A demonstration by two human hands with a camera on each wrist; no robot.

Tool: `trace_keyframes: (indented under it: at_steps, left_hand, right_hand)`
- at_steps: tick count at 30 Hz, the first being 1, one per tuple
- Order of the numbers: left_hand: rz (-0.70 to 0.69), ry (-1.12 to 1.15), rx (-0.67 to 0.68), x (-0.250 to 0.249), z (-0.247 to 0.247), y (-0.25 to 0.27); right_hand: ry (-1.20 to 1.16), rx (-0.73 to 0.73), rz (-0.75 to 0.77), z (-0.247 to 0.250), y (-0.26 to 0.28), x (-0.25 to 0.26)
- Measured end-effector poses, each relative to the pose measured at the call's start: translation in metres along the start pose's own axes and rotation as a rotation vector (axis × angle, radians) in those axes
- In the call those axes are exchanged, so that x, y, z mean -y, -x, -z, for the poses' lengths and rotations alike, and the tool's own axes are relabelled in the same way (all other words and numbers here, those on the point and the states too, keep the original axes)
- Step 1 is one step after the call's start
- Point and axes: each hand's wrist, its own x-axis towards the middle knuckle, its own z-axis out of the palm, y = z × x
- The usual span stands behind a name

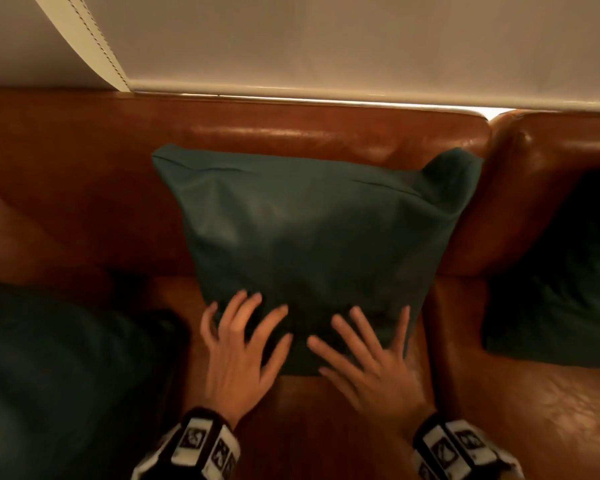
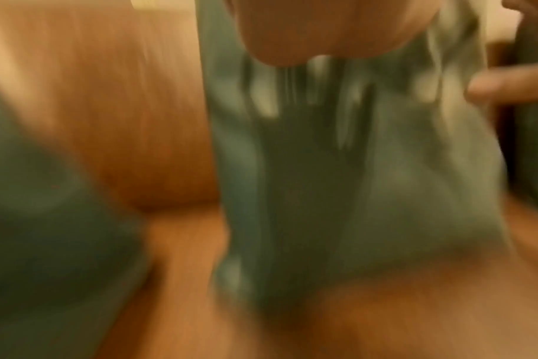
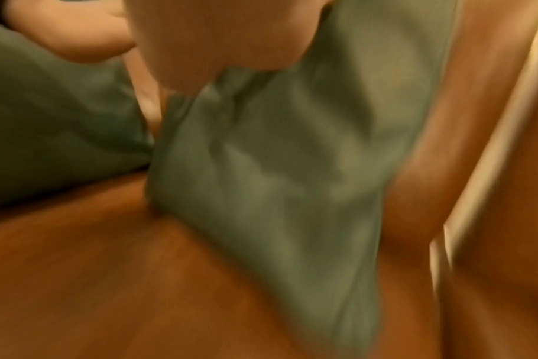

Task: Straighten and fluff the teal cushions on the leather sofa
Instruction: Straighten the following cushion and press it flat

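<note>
Midway, apparently: square teal fabric cushion (image 1: 312, 237) propped upright against brown leather sofa (image 1: 326, 133) backrest; left hand (image 1: 238, 355) and right hand (image 1: 374, 362) spread flat, gripping nothing; flanking cushions seemingly pending.

My left hand (image 1: 238, 351) and right hand (image 1: 371, 362): bare, no gloves. Each wrist has a black band (image 1: 201, 441) w/ white tags, black square markings. No sleeves visible.

Brown leather sofa (image 1: 326, 133) carrying it all: middle teal cushion (image 1: 309, 244) propped against the backrest, a second cushion (image 1: 59, 368) left, a third cushion (image 1: 565, 271) right on the seat
</note>
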Motion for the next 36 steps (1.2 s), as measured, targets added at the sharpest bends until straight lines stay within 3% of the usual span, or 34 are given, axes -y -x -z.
trace_keyframes:
  at_steps: [2, 5, 9, 14, 16, 18, 21, 24, 27, 29, 31, 33, 36]
  left_hand:
    - [-0.031, -0.046, -0.038, 0.001, 0.006, -0.038]
    - [-0.050, -0.128, 0.097, 0.008, 0.000, -0.085]
    - [0.024, -0.231, 0.213, 0.017, -0.012, -0.103]
    - [0.029, -0.311, 0.283, 0.007, -0.001, -0.110]
    - [0.018, -0.277, 0.247, 0.004, 0.014, -0.120]
    - [0.012, -0.238, 0.136, 0.003, 0.028, -0.137]
    - [0.176, -0.147, -0.003, 0.012, 0.043, -0.170]
    - [0.300, -0.012, 0.112, 0.036, 0.055, -0.191]
    - [0.200, 0.017, 0.095, 0.055, 0.070, -0.188]
    - [0.130, 0.002, 0.013, 0.060, 0.074, -0.181]
    - [0.135, -0.006, -0.045, 0.059, 0.072, -0.178]
    - [0.165, 0.003, -0.105, 0.052, 0.074, -0.176]
    - [0.162, 0.013, -0.200, 0.044, 0.081, -0.165]
  right_hand:
    - [-0.018, -0.082, -0.018, 0.010, -0.034, -0.023]
    - [0.026, -0.005, 0.000, 0.004, -0.077, -0.058]
    - [0.076, 0.171, -0.035, -0.013, -0.096, -0.069]
    - [0.089, 0.219, -0.040, -0.004, -0.096, -0.064]
    - [0.085, 0.160, -0.014, 0.013, -0.095, -0.062]
    - [0.037, 0.005, -0.046, 0.036, -0.101, -0.071]
    - [-0.044, -0.214, -0.287, 0.065, -0.125, -0.109]
    - [-0.067, -0.091, -0.394, 0.078, -0.139, -0.153]
    - [-0.126, 0.222, -0.234, 0.080, -0.128, -0.184]
    - [-0.090, 0.302, -0.114, 0.083, -0.119, -0.197]
    - [-0.022, 0.303, -0.091, 0.086, -0.115, -0.201]
    - [0.022, 0.215, -0.081, 0.089, -0.115, -0.198]
    - [-0.187, 0.030, -0.189, 0.108, -0.114, -0.196]
